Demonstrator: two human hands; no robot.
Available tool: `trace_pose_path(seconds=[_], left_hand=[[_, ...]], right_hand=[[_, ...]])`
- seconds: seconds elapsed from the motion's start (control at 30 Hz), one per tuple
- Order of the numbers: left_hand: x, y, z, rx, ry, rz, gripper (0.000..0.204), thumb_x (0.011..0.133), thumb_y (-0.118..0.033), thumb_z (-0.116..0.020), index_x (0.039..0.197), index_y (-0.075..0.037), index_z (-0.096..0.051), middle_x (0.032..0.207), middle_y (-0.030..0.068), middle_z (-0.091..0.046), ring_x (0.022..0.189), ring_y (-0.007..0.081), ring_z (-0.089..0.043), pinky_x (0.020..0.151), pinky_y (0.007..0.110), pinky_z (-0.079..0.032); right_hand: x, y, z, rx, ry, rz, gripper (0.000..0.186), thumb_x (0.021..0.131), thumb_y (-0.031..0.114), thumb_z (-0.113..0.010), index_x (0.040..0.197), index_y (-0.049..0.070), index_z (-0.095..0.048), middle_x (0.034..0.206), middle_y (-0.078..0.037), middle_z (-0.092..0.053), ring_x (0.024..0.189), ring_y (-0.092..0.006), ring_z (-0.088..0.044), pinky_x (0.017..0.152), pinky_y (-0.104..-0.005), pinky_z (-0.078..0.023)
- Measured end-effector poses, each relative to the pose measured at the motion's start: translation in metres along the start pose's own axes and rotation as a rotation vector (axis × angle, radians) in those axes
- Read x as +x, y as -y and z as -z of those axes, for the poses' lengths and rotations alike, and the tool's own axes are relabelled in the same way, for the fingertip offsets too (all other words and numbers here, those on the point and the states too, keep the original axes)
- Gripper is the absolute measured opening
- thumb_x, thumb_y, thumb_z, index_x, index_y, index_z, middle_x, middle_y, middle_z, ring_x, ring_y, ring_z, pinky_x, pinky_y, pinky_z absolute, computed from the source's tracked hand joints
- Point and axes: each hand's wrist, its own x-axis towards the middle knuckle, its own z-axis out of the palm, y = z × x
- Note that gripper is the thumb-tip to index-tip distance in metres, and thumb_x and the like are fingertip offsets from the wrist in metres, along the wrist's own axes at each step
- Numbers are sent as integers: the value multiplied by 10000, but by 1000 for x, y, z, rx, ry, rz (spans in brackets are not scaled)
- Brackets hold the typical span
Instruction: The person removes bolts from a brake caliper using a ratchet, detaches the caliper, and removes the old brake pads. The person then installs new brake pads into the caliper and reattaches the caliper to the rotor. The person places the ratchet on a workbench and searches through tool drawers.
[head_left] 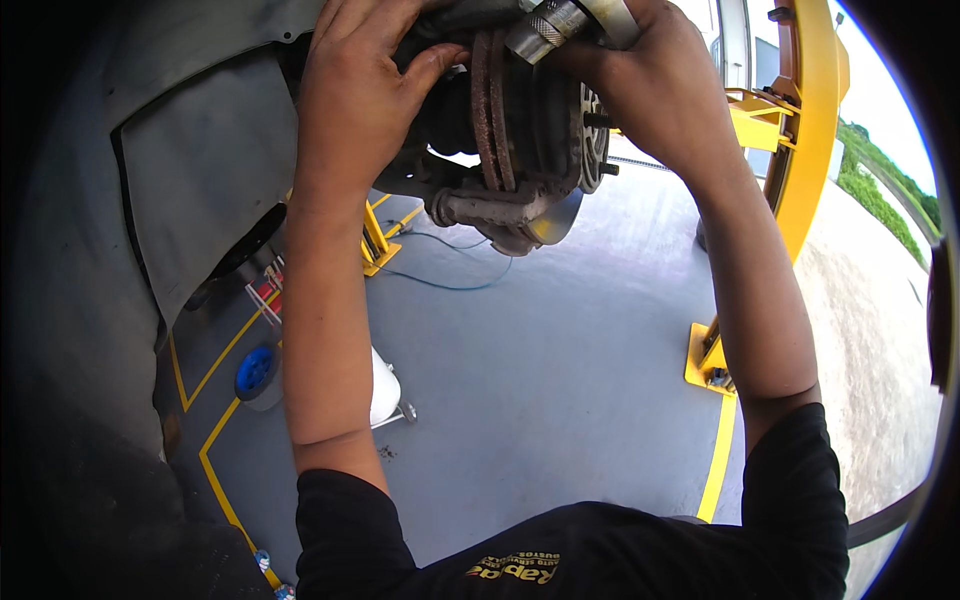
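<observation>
Floor (480, 400) wide and open below; dark car panel (215, 165) close along the left, yellow post (815, 130) beyond the right arm (755, 270). At top, left hand (360, 95) beside rusty brake disc (484, 110), right hand (655, 80) against shiny metal cylinder (546, 30); fingers hidden, cannot tell either grip. Beside left forearm (325, 330), blue-topped tub (257, 372), contents unclear.

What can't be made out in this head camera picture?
Head view:
Bare left hand: most fingertips, beyond the top edge.
Bare right hand: fingertips, behind the knurled silver metal tool or out of frame.
Tool: upper part, cut off there.
Rounded white object: left side, behind the left forearm.
</observation>
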Motion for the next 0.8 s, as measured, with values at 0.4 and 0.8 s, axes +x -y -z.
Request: trace_pose_path(seconds=[0.4,0.8], left_hand=[[8,-10,4,203,-18,-19,372,651,-64,-792,1006,-72,-680,1042,83,-625,996,325,-582,871,429,-436],[1,1,-1,257,-10,-51,377,685,-172,-799,1042,-102,-698,1074,67,-644,1020,306,-579,904,430,-403]], right_hand=[[0,-15,-10,-207,-102,130,220,753,102,-734,928,0,-648,934,-200,-613,946,-435,-603,819,-483,-482],[2,-29,-19,-114,-212,347,337,735,52,-745,1059,27,-655,977,-169,-662,925,-391,-658,802,-432,-514]])
